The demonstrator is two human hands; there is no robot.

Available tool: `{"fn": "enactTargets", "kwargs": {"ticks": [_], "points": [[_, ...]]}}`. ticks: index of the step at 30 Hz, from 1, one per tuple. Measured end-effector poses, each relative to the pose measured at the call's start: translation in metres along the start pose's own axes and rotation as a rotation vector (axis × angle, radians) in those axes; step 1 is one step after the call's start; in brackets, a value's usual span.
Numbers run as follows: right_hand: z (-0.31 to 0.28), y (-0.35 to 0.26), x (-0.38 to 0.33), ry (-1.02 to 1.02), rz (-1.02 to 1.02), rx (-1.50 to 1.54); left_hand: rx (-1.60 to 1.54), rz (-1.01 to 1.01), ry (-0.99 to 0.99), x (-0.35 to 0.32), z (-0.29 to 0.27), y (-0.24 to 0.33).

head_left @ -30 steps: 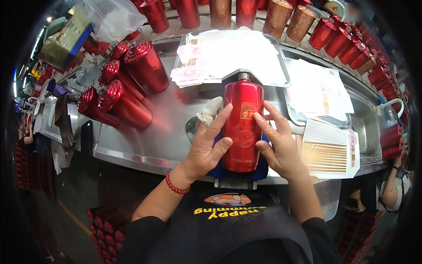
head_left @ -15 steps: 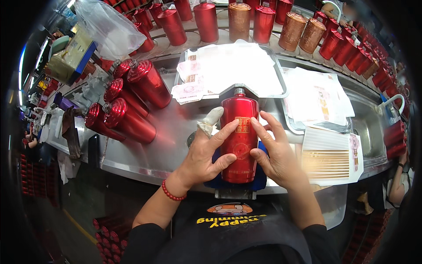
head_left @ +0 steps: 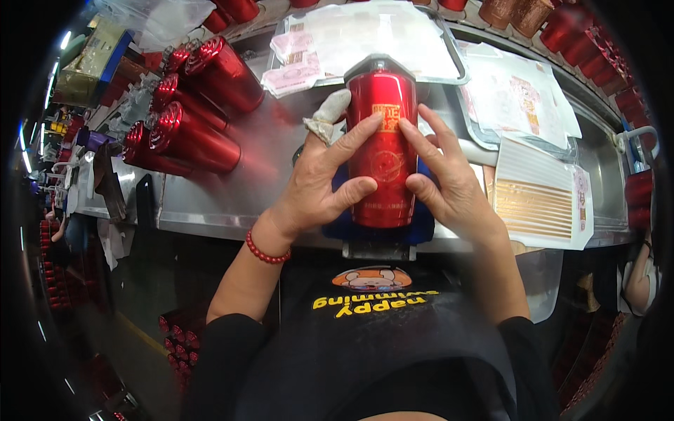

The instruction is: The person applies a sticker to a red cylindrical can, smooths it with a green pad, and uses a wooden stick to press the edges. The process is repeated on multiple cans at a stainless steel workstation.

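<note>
A red shiny bottle lies on its side between the two hands, right in front of the person. Its dark lid end points away from the person. It has a small gold label on top and rests on a blue pad at the near edge of the desk.

The left hand lies flat on the left side of the bottle, fingers spread. One finger wears a white wrap, and its thumb presses the lower part. The right hand lies flat on the right side, fingers spread too, with fingertips by the gold label. Both hands press on the bottle; neither one closes around it. A red bead band is on the left wrist.

To the left of the left hand, more red bottles lie in a pile on the desk. Past the hands, a tray holds white sheets with pink marks. To the right of the right hand lies a white sheet with gold stripes, and beyond it more white sheets with faint pink pictures. Far off, a row of red and copper cups stands along the back.

The bare metal between the left hand and the pile is open room. The desk edge runs just under the hands, and the pad hangs a little over it.
</note>
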State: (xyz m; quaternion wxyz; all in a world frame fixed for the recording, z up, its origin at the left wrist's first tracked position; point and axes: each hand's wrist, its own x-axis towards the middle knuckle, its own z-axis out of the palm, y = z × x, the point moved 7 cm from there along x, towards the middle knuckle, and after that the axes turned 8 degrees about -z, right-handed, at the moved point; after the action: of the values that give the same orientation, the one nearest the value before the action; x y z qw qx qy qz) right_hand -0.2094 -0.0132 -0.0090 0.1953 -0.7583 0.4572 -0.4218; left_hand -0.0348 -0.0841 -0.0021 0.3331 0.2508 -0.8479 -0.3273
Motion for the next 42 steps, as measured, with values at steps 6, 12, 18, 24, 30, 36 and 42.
{"fn": "enactTargets", "kwargs": {"ticks": [6, 12, 18, 24, 30, 36, 42], "points": [[0.004, 0.003, -0.003, 0.004, 0.002, 0.057, 0.009, 0.001, -0.009, -0.001, 0.003, 0.001], [0.003, 0.008, -0.003, -0.027, -0.031, 0.02, 0.021, -0.01, -0.004, -0.003, 0.004, 0.002], [0.0, 0.008, -0.005, -0.011, -0.056, -0.018, 0.022, 0.013, 0.004, -0.002, 0.006, 0.003], [-0.027, -0.013, -0.029, 0.389, 0.145, 0.333, 0.02, 0.053, 0.012, -0.004, 0.006, 0.003], [0.02, -0.031, -0.06, 0.189, 0.47, 0.624, 0.014, 0.032, 0.01, -0.002, 0.005, 0.006], [0.03, -0.026, -0.061, 0.2, 0.464, 0.571, 0.041, 0.032, 0.007, -0.002, 0.004, 0.006], [0.031, -0.027, -0.061, 0.184, 0.474, 0.55, 0.016, 0.03, 0.007, -0.002, 0.005, 0.004]]}}
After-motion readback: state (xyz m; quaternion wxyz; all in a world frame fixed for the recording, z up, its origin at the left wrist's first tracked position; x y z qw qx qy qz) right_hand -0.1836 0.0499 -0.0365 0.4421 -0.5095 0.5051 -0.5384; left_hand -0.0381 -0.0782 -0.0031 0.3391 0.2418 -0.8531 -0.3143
